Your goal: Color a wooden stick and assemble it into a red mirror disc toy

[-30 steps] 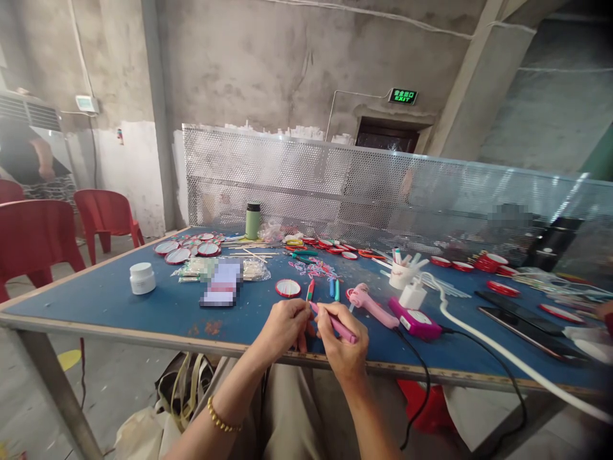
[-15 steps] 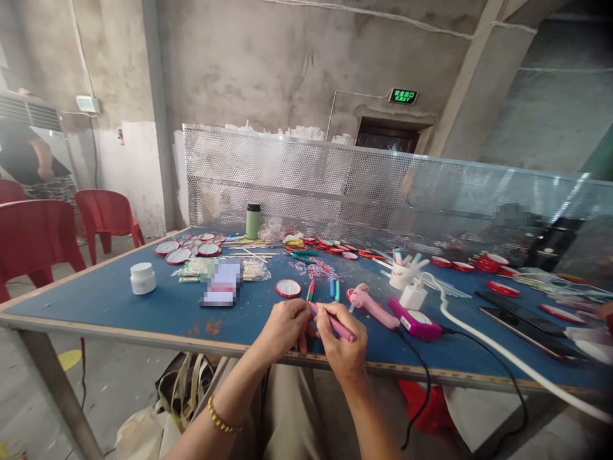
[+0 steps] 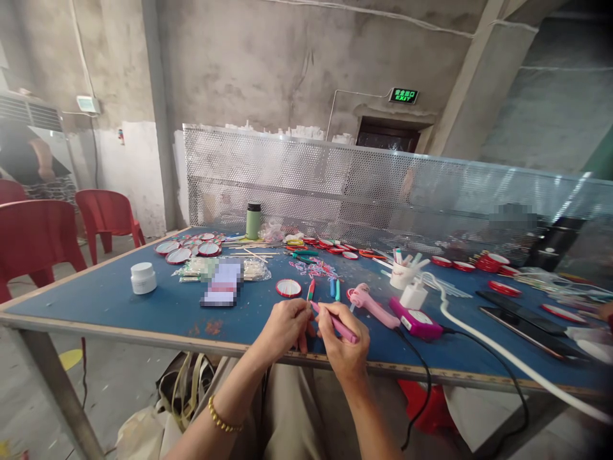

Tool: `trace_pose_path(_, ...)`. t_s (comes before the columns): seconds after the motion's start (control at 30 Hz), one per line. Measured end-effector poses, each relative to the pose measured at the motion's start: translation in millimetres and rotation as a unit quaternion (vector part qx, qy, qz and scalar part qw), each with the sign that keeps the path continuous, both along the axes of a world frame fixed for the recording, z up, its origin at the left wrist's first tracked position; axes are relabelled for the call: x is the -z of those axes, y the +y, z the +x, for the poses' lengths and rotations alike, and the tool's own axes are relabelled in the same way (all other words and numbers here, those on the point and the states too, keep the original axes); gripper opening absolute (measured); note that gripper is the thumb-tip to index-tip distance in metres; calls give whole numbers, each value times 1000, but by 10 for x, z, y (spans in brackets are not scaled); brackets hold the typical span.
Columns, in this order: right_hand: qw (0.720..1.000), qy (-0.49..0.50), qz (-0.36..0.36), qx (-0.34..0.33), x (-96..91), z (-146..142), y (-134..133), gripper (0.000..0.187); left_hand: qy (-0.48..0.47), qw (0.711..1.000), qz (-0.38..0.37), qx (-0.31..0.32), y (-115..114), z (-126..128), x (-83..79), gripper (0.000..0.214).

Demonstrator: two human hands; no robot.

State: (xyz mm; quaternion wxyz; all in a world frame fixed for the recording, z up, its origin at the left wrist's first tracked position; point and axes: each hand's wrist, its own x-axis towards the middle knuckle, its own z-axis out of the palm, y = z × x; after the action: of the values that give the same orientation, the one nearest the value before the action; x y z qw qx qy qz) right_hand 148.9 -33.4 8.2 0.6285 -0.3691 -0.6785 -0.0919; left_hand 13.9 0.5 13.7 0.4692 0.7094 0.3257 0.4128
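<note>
At the table's front edge, my right hand (image 3: 345, 335) is wrapped round a pink pen-shaped tool (image 3: 343, 327), held slanted with its tip towards my left hand. My left hand (image 3: 286, 324) is closed, fingertips pinched together close to that tip; whatever it holds is too small or hidden to make out. Just beyond the hands lies a red and green stick-shaped piece (image 3: 311, 289). A red-rimmed round disc (image 3: 288, 288) with a pale middle is to its left. Blue (image 3: 332, 288) and teal (image 3: 338, 291) handles lie to the right.
Right of my hands are a pink corded device (image 3: 372, 308), a magenta box (image 3: 416, 317), a white cup of pens (image 3: 401, 275), and a white cable (image 3: 460, 319). On the left stand a white jar (image 3: 143, 279) and a phone (image 3: 221, 284). A green bottle (image 3: 253, 222) stands behind.
My right hand and the pink tool have shifted very slightly to the right. My left hand stays in place, and the things on the table look the same.
</note>
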Motion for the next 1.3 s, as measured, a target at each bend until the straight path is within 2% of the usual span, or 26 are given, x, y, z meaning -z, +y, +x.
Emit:
trace_pose_path(0.33,1000,-21,15,3,-38,-14,-2,16,2,1000,-5,-8,-34,0,-28,33)
trace_pose_path(0.7,1000,14,15,22,37,10,17,15,0,1000,-11,1,36,4,31,31)
trace_pose_path(1.3,1000,-12,6,7,-22,-11,-6,16,12,1000,-4,-8,-16,-5,-12,32)
